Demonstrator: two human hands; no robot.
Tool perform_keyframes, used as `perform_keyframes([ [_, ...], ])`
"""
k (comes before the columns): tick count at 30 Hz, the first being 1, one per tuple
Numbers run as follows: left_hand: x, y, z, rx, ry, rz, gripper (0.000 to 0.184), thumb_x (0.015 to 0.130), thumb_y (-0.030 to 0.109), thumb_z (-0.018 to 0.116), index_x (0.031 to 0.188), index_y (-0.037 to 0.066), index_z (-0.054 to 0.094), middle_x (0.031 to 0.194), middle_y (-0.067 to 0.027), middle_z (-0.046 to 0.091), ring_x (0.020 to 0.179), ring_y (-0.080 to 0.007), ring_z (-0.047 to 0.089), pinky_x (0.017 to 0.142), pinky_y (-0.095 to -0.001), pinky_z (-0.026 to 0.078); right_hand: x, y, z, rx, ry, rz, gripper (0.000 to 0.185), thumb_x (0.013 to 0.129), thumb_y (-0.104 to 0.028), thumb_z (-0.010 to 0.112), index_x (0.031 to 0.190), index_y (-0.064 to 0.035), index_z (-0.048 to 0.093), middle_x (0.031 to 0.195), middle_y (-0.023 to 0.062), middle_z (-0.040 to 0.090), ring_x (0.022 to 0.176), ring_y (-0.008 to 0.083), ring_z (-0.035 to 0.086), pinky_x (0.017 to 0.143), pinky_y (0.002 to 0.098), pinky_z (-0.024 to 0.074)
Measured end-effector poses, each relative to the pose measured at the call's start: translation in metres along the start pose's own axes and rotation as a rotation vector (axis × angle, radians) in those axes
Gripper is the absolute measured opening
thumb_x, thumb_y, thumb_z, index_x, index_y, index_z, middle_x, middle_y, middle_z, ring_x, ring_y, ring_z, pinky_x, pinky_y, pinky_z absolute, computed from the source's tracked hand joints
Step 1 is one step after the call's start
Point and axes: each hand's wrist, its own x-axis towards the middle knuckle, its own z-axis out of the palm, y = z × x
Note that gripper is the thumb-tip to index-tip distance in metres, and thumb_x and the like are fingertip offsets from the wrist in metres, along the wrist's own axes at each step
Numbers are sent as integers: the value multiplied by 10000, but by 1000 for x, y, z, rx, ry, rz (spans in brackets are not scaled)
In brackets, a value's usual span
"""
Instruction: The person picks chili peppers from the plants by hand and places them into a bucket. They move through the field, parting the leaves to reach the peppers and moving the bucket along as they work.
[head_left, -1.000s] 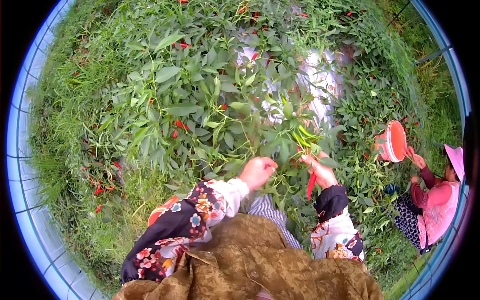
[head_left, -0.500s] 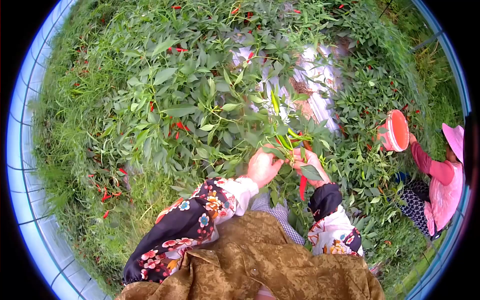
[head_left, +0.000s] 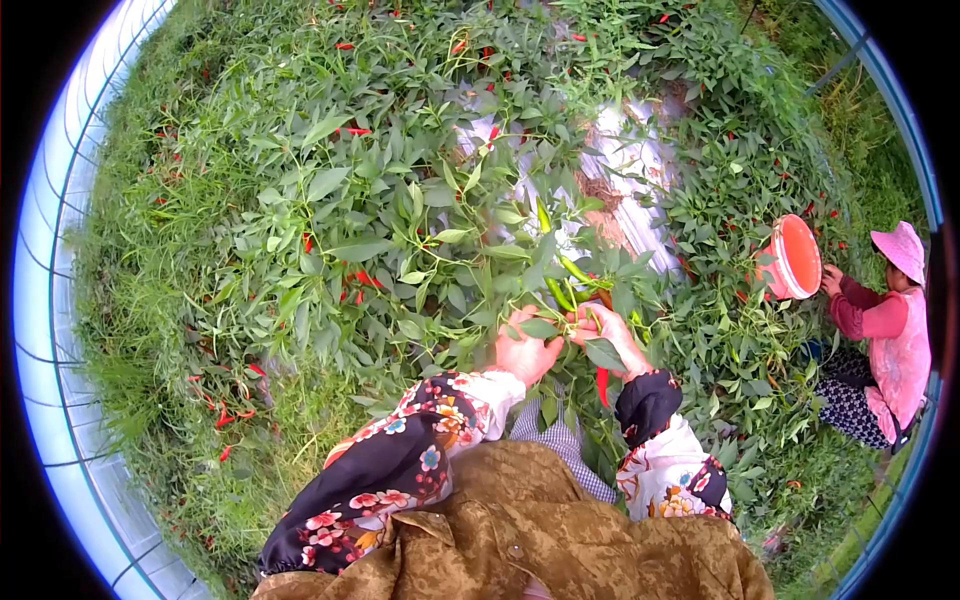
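Note:
My left hand (head_left: pixel 525 348) is at the pepper plant, its fingers curled round leaves and stems, partly behind a leaf. Close on its right, my right hand (head_left: pixel 608 338) has its fingers closed, and a red pepper (head_left: pixel 602 387) hangs down below its palm. Green peppers (head_left: pixel 560 294) hang on the branch just above my two hands, with a darker reddish one beside them. What exactly my left fingertips grip is too small to tell.
At the right a person in a pink hat (head_left: pixel 903 250) crouches by a red bucket (head_left: pixel 795 257). Pepper plants with red peppers (head_left: pixel 368 280) surround my hands. Pale ground sheeting (head_left: pixel 640 170) shows between rows. A blue-framed wall (head_left: pixel 65 330) curves along the left.
My left hand has moved right, close to my right hand among the stems. My right hand has shifted slightly left with the red pepper. The other person's hand has moved at the bucket's edge.

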Motion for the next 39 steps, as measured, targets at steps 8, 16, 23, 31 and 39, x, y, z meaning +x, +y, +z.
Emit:
perform_keyframes([
  [8, 14, 7, -12, 9, -7, 37, 237, 771, 178, 650, 993, 98, 631, 942, -114, 598, 836, -310, 604, 719, -396, 501, -3, 0, 0, -404, 142, -138, 321, 798, -111, 681, 1077, -15, 555, 833, 3, 579, 722, 75, 556, 601, 220, 426],
  [16, 14, 18, -21, -247, -257, -340, 246, 715, 134, 702, 929, 46, 619, 928, -114, 599, 840, -273, 607, 696, -375, 484, 7, 13, 1, -564, 138, -336, 402, 779, -100, 687, 1140, 12, 549, 967, 84, 621, 825, 134, 575, 755, 277, 469],
  [23, -3, 16, 6, -309, -34, -380, 317, 707, 150, 717, 999, 104, 604, 1018, -69, 580, 855, -288, 609, 722, -400, 476, 4, 12, 10, -475, 64, -326, 375, 808, -48, 646, 1163, 4, 538, 992, 60, 638, 861, 136, 593, 774, 282, 475],
  [31, -2, 9, 10, -309, 71, -289, 283, 745, 152, 685, 1012, 110, 600, 1037, -72, 569, 987, -283, 572, 821, -411, 448, 3, 8, 19, -569, 73, -286, 339, 832, -95, 658, 1143, -5, 558, 996, 62, 641, 892, 120, 582, 792, 268, 471],
  [39, 13, 29, 12, -304, -196, -404, 285, 835, 277, 534, 992, 46, 592, 888, -213, 645, 848, -397, 618, 783, -466, 483, 8, 22, 16, -290, 162, -274, 218, 901, -192, 607, 1060, -45, 577, 926, 27, 615, 809, 99, 558, 703, 243, 458],
])
